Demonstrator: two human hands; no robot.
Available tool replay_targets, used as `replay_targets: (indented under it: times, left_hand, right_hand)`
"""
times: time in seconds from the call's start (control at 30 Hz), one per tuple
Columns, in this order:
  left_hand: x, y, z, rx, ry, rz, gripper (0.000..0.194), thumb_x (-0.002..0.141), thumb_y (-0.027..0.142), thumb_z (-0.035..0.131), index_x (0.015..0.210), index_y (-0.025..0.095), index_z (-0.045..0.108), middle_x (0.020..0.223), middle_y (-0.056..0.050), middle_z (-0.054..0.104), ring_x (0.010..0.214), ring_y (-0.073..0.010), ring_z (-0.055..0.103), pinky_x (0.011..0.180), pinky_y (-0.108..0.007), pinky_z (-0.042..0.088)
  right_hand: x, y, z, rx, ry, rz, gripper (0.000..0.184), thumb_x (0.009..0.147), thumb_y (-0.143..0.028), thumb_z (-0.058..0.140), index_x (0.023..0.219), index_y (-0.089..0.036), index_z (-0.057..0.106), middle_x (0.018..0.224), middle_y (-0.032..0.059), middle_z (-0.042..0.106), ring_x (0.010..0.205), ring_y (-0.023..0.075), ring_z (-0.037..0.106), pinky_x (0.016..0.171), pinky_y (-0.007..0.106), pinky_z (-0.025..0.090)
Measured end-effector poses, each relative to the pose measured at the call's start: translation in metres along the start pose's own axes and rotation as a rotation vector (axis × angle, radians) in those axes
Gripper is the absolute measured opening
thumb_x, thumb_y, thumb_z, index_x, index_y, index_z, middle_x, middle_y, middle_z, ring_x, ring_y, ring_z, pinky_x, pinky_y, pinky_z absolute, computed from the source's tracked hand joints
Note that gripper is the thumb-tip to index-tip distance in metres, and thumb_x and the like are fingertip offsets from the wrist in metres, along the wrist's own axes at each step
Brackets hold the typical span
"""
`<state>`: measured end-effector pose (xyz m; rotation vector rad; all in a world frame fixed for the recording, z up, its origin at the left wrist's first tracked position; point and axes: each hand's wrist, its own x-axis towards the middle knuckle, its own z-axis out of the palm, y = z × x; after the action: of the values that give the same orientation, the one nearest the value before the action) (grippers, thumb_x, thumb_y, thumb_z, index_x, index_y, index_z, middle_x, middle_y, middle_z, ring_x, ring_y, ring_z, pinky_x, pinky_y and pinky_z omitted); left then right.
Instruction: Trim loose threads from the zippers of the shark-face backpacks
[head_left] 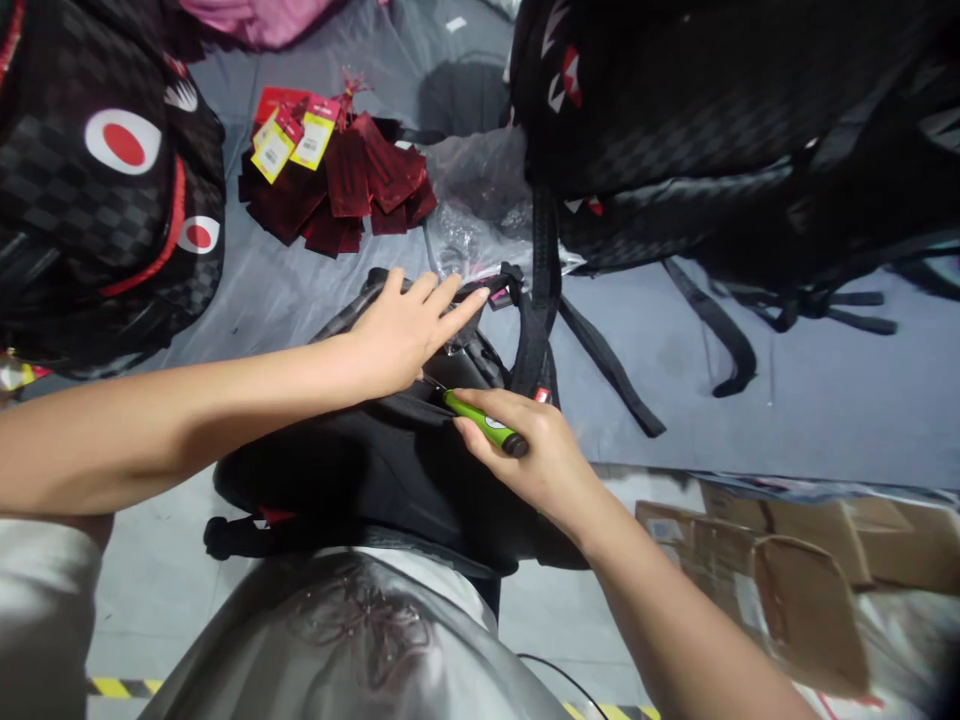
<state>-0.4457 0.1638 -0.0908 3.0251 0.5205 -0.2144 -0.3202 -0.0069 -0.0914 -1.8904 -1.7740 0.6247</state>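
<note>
In the centre of the frame, a black bag [360, 460] lies across the edge of a grey-covered table [795, 380] and against the person's pale top [240, 640]. The left hand [409, 330] comes in from the left, palm down and open over the upper part of the bag, its fingers spread and pointing up and to the right; whether its thumb pinches any fabric cannot be told. The right hand [529, 440], just right of centre, is closed around the green handle of a tool [487, 423] with a dark end cap. The tool slants up and to the left, its thin metal shaft reaching the bag beside the left hand's thumb; its tip cannot be made out. Above the hands, a pile of dark red tags [349, 185], some pieces yellow and pink, lies beside a clear plastic bag [480, 200]. A checkered backpack [67, 200] with red-and-white eye shapes fills the upper left, and dark checkered bags [697, 130] fill the upper right, their straps [611, 365] trailing over the table. Brown cardboard [810, 600] is at the lower right, and yellow-and-black floor tape [124, 688] shows along the bottom.
</note>
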Motion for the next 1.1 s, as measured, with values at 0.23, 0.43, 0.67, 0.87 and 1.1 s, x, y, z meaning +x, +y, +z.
replay_targets:
  times: [0.23, 0.43, 0.67, 0.87, 1.1]
  left_hand:
    - [-0.002, -0.007, -0.009, -0.005, -0.077, -0.111, 0.108, 0.077, 0.041, 0.077, 0.160, 0.025, 0.011, 0.168, -0.017, 0.010, 0.147, -0.0456, 0.019, 0.112, -0.059, 0.027]
    - [-0.005, -0.005, -0.010, 0.007, -0.090, -0.137, 0.104, 0.078, 0.043, 0.074, 0.160, 0.021, 0.014, 0.165, -0.019, 0.017, 0.136, -0.0434, 0.035, 0.103, -0.054, 0.038]
    - [-0.001, -0.009, -0.006, -0.030, -0.077, -0.121, 0.104, 0.076, 0.038, 0.075, 0.160, 0.025, 0.016, 0.166, -0.016, 0.018, 0.135, -0.0436, 0.035, 0.104, -0.055, 0.036]
    - [-0.004, -0.010, -0.007, -0.063, -0.068, -0.108, 0.100, 0.077, 0.033, 0.074, 0.159, 0.021, 0.018, 0.165, -0.018, 0.019, 0.135, -0.0436, 0.035, 0.103, -0.054, 0.037]
    - [-0.005, -0.010, -0.002, -0.073, -0.040, -0.132, 0.099, 0.077, 0.038, 0.074, 0.159, 0.026, 0.020, 0.165, -0.014, 0.021, 0.134, -0.0425, 0.037, 0.104, -0.054, 0.036]
  right_hand:
    - [-0.001, 0.000, 0.000, 0.060, 0.054, -0.008, 0.025, 0.093, -0.025, 0.060, 0.115, -0.021, 0.071, 0.113, 0.0056, 0.076, 0.101, 0.0221, 0.073, 0.092, 0.035, 0.058]
    - [0.010, -0.007, 0.012, 0.029, 0.089, -0.052, 0.024, 0.092, -0.024, 0.062, 0.114, -0.021, 0.072, 0.109, 0.0053, 0.078, 0.094, 0.0228, 0.075, 0.085, 0.033, 0.060]
    - [0.014, -0.018, 0.015, -0.125, 0.087, -0.015, 0.023, 0.091, -0.025, 0.063, 0.112, -0.022, 0.073, 0.106, 0.0044, 0.078, 0.089, 0.0238, 0.077, 0.076, 0.033, 0.061]
    - [0.015, -0.027, 0.017, -0.174, 0.107, 0.012, 0.021, 0.090, -0.024, 0.065, 0.108, -0.022, 0.074, 0.101, 0.0033, 0.079, 0.083, 0.0226, 0.077, 0.069, 0.029, 0.059]
    - [0.014, -0.031, 0.022, -0.192, 0.149, 0.043, 0.021, 0.090, -0.026, 0.064, 0.108, -0.023, 0.074, 0.098, 0.0032, 0.080, 0.078, 0.0217, 0.077, 0.068, 0.029, 0.059]
